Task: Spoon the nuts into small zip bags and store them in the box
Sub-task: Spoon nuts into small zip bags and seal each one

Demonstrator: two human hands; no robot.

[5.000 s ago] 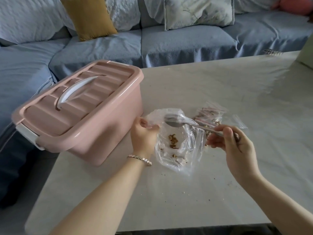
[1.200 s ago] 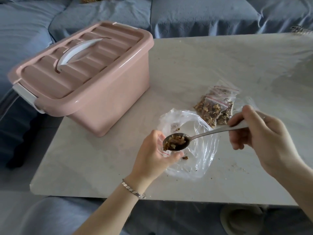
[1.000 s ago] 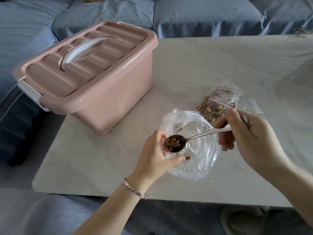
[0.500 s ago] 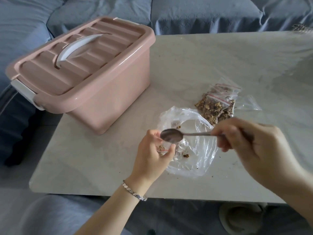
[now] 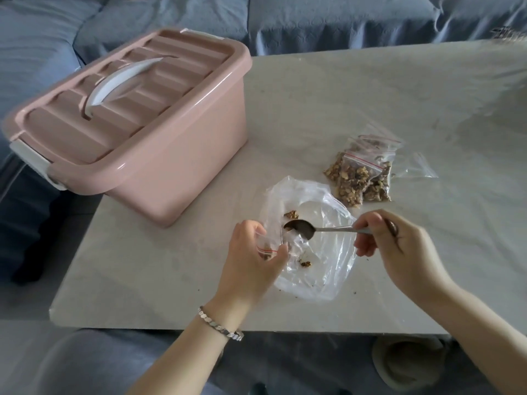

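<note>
My left hand holds a small zip bag with a red seal line, a few nuts inside it. My right hand grips the handle of a metal spoon, whose bowl hovers almost empty over a large clear plastic bag. Only a few nut pieces lie in that large bag. Two filled zip bags of nuts lie on the table behind my right hand. The pink storage box stands at the left with its lid shut.
The pale table carries nut crumbs near its front edge. An empty clear zip bag lies right of the filled ones. A blue sofa runs behind the table and along its left side.
The spoon, loaded with nuts a second ago at the small bag's mouth, is now nearly empty and has drawn back to the right over the large bag.
</note>
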